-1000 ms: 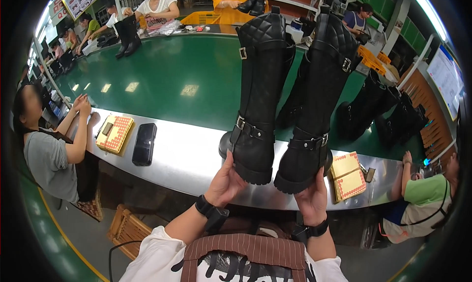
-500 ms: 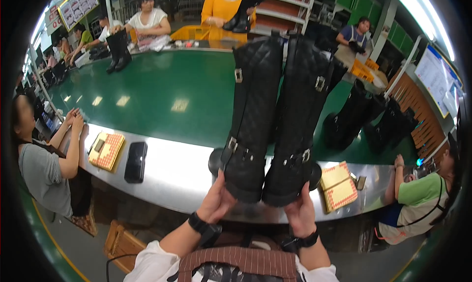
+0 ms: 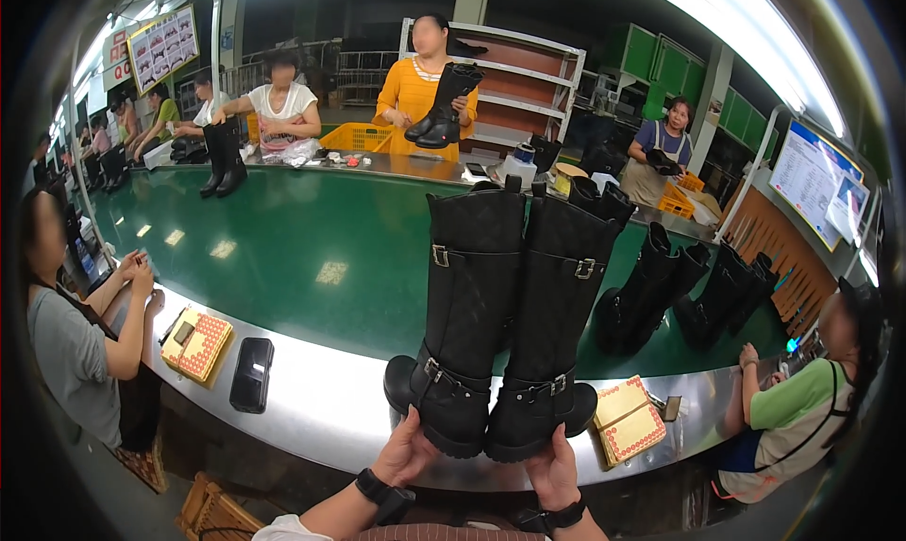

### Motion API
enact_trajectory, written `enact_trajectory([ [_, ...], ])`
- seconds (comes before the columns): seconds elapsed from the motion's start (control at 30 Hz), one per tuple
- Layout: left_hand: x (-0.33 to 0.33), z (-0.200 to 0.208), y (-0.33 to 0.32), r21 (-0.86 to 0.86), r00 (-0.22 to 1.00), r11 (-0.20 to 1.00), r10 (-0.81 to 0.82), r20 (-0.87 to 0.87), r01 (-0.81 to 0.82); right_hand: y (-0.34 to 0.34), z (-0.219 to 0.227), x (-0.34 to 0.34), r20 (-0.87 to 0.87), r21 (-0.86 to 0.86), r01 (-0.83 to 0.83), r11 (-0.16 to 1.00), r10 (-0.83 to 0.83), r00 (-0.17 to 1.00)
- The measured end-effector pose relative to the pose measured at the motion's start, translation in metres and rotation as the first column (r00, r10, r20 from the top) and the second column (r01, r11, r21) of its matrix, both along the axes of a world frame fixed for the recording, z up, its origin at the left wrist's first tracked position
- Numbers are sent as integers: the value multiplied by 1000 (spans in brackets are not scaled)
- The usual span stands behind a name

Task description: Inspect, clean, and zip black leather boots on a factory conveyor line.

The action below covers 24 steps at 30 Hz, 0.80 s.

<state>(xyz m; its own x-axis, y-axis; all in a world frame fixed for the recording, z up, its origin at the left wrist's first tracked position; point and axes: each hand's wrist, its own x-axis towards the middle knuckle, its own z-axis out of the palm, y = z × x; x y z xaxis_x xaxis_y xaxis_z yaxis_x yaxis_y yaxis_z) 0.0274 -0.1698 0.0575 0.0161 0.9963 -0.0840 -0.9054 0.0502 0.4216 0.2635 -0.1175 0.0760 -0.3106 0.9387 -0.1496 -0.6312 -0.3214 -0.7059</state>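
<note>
Pale metal shelving (image 3: 528,61) stood behind the green-topped desk (image 3: 283,286), whose near edge carried a strip of bright steel (image 3: 321,390). Over that near edge, a little right of its middle, we had one pair of tall black boots upright, shafts leaning together. Our left grip (image 3: 406,454) grasped the left boot (image 3: 462,324) low on its outer side, by the sole; our right grip (image 3: 551,475) grasped the right boot (image 3: 547,338) likewise. We could not tell whether the soles touched the steel.

We judged the step in hand to be presenting the two boots side by side, toes turned outward; the next move called for even support from both hands, since the tall shafts could tip.

Counting, we had two boots in our hands and four more black boots (image 3: 632,300) standing toward the desk's right end; further boot tops behind ours were too hidden to count. Two boots (image 3: 216,156) stood near the far edge on the left. Along the steel we counted two yellow card stacks (image 3: 196,345), one each side of us, and one black phone (image 3: 252,376), just right of the left stack. Across the far edge, a person in orange (image 3: 415,86) held dark boots (image 3: 445,102).
</note>
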Motion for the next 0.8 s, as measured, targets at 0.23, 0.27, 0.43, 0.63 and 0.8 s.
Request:
enact_trajectory([
  [0.23, -3, -14, 3, 7, 998, 999, -33, 54, 32, 3, -5, 3, 7, 22, -30, 999, 30, 1000],
  [0.27, -3, -15, 3, 9, 997, 999, -48, 66, 47, 3, -6, 4, 5, 26, -37, 999, 37, 999],
  [0.43, 1, -3, 1, 7, 993, 999, -41, -109, 42, 2, -8, 3, -8, 16, -26, 1000, 26, 1000],
  [0.63, -1, 2, 0, -8, 988, 993, -121, -96, 121, 1, -4, 3, -59, 63, -143, 988, 147, 987],
  [0.8, 12, -20, 11, 345, 650, 826, -563, 510, 445, 8, -16, -3, 228, 138, -323, 936, 288, 930],
])
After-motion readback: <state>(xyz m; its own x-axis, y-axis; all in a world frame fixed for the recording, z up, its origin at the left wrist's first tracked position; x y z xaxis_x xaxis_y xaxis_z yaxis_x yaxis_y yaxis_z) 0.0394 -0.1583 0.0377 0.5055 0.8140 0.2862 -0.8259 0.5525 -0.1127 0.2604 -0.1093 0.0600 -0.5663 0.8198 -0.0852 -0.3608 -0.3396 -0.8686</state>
